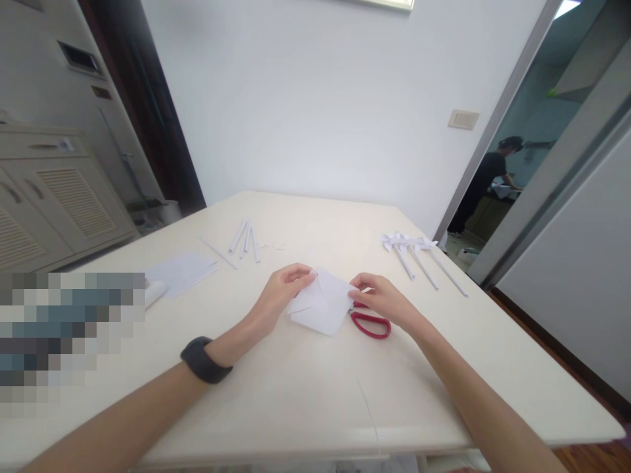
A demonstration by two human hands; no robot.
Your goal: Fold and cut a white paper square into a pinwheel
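Observation:
A small white paper square (329, 303) with slits cut in from its corners is between my two hands, just above the table. My left hand (288, 284) pinches its upper left corner between thumb and fingers. At the right corner, my right hand (377, 295) grips the paper the same way. Red-handled scissors (371, 326) lie under and beside the right hand; their blades are mostly hidden by the paper. A thin wire-like strand (369, 410) rests on the table nearer to me.
On the cream table (276, 394), several rolled paper sticks (244, 240) and a stack of white sheets (182, 270) lie to the left. Paper pinwheels on sticks (408, 246) lie at the right. Beyond the doorway stands another person (488, 174).

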